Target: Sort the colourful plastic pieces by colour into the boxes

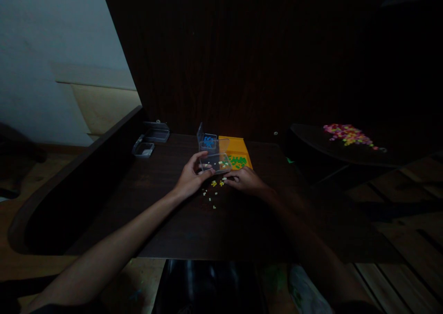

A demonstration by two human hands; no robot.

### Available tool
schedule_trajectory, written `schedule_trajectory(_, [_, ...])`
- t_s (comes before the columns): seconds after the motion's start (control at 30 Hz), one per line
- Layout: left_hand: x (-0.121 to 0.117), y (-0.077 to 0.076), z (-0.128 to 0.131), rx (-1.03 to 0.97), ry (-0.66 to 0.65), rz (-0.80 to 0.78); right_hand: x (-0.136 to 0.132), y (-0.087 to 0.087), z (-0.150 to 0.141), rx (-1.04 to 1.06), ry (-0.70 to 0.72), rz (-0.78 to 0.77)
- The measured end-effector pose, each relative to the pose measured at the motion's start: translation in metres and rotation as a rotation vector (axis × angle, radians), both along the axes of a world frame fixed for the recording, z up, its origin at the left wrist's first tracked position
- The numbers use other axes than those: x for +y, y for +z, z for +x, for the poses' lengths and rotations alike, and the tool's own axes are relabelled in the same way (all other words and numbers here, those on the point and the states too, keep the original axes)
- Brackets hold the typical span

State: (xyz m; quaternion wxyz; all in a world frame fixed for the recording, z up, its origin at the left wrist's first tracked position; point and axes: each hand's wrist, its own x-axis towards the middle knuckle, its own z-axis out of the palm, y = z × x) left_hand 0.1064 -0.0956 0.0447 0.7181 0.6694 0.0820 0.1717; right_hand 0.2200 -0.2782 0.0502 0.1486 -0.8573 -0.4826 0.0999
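Note:
My left hand [194,174] grips a clear plastic box [216,166] by its left side, its lid raised; a few pale pieces lie inside. Just right of the box, my right hand [244,181] has its fingertips pinched together at a small whitish piece [224,179]. Below both hands, several yellow pieces [217,184] and pale pieces [210,199] are scattered on the dark tabletop [166,231]. Beyond the clear box, an orange tray [232,143] contains many green pieces [238,161]. Blue pieces [208,141] sit in another clear box behind.
Two small clear boxes, one farther back [157,134] and one nearer [143,150], stand open at the left by the raised wooden side [86,171]. A heap of pink and yellow pieces [349,135] lies on a dark surface at right. A dark panel rises behind.

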Motion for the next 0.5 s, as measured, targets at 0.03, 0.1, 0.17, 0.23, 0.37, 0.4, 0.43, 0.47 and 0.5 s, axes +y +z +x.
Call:
schedule_trajectory(0.03, [0.0000,0.0007,-0.0002,0.006,-0.002,-0.003,-0.0003,0.0004,-0.0001,0.002,0.012,0.001])
schedule_trajectory(0.1, [0.0000,0.0016,-0.0003,0.009,-0.005,-0.006,-0.0008,0.0009,-0.0006,-0.011,0.030,0.011])
schedule_trajectory(0.17, [0.0001,0.0019,-0.0002,-0.001,-0.002,-0.003,-0.0016,0.0013,-0.0012,-0.039,0.036,0.001])
schedule_trajectory(0.23, [0.0000,0.0017,0.0000,-0.005,0.007,0.000,-0.0031,0.0015,-0.0017,-0.081,0.035,-0.032])
schedule_trajectory(0.37, [0.0000,0.0014,0.0003,0.007,0.020,-0.001,-0.0066,0.0026,-0.0015,-0.176,0.020,-0.119])
schedule_trajectory(0.4, [0.0001,0.0015,0.0004,0.008,0.019,0.000,-0.0073,0.0031,-0.0013,-0.188,0.019,-0.129])
schedule_trajectory(0.43, [0.0002,0.0017,0.0004,0.008,0.016,0.002,-0.0079,0.0038,-0.0010,-0.193,0.019,-0.131])
schedule_trajectory(0.47, [0.0003,0.0018,0.0003,0.007,0.013,0.004,-0.0084,0.0044,-0.0007,-0.192,0.018,-0.127])
schedule_trajectory(0.5, [0.0004,0.0020,0.0002,0.005,0.011,0.005,-0.0088,0.0049,-0.0003,-0.186,0.014,-0.118])
